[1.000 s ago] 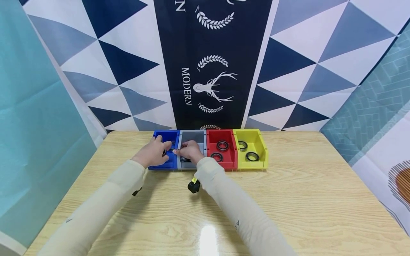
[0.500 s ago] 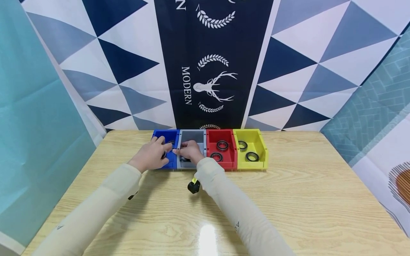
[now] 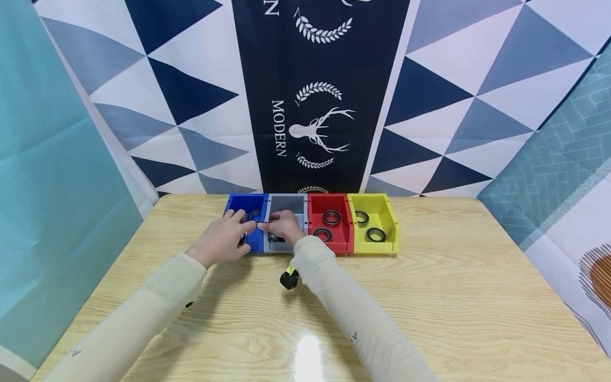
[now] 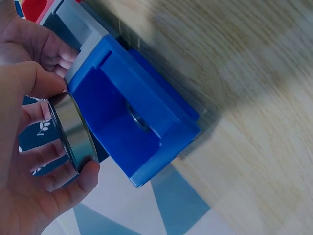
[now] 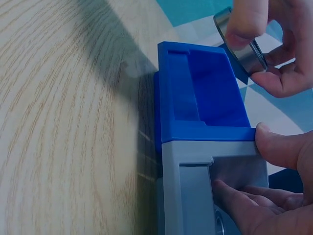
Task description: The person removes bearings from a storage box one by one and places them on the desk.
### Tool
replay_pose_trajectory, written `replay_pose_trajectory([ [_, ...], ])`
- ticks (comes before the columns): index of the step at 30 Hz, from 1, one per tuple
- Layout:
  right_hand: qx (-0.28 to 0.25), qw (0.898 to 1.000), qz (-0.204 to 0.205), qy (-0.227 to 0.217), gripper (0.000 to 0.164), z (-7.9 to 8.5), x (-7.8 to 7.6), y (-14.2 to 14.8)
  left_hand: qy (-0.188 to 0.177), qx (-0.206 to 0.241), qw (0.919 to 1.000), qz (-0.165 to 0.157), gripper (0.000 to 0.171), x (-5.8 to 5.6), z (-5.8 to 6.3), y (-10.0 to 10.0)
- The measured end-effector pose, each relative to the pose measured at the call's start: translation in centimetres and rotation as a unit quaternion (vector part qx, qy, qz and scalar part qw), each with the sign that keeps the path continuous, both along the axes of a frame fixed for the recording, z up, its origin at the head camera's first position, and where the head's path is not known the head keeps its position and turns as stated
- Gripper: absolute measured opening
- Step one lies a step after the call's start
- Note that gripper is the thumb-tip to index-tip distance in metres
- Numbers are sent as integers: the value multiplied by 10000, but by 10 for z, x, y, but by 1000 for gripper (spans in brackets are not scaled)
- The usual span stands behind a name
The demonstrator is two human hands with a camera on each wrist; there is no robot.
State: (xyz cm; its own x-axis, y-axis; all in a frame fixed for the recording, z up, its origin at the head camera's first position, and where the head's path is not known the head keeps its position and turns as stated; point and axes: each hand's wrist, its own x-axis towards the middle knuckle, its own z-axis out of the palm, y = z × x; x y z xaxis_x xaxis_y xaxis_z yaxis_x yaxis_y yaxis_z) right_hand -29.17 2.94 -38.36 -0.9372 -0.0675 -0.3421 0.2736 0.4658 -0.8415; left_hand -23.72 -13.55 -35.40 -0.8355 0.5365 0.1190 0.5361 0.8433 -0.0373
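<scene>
My left hand (image 3: 224, 236) pinches a ball bearing (image 4: 73, 132) between thumb and fingers, tilted on edge just over the front of the blue bin (image 4: 127, 107). Inside that bin lies another bearing (image 3: 254, 215). My right hand (image 3: 284, 226) grips the side wall of the grey bin (image 3: 288, 201) where it meets the blue one. Its thumb rests at the wall's top edge and its fingers reach down inside. Part of a bearing (image 5: 219, 224) shows in the grey bin near those fingers; the hand hides much of that bin in the head view.
To the right stand a red bin (image 3: 345, 233) and a yellow bin (image 3: 389, 233) in the same row, each with two bearings. All the bins sit at the back of a wooden table (image 3: 453, 297), against a patterned cloth (image 3: 205, 90). A small black device (image 3: 288, 279) hangs below the right wrist.
My left hand has drawn slightly toward me and to the left with the bearing, uncovering more of the bearing inside the blue bin. My right hand has stayed in place.
</scene>
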Motion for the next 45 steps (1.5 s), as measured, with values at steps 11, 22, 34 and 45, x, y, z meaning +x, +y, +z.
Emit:
replay_pose_trajectory([
  [11,-107,9999,-123,-11,56,-1,1,1,-163,2,9998,-85,28,11,-2,3],
  [22,-33,9999,-111,-53,55,0,0,0,-385,131,9992,-68,25,18,-7,2],
  [34,-37,9999,-142,-34,59,1,0,-1,-561,198,9982,-60,22,23,-13,-1],
  [45,-62,9998,-157,-84,58,-2,0,-1,-719,229,9970,-147,22,27,-22,-5],
])
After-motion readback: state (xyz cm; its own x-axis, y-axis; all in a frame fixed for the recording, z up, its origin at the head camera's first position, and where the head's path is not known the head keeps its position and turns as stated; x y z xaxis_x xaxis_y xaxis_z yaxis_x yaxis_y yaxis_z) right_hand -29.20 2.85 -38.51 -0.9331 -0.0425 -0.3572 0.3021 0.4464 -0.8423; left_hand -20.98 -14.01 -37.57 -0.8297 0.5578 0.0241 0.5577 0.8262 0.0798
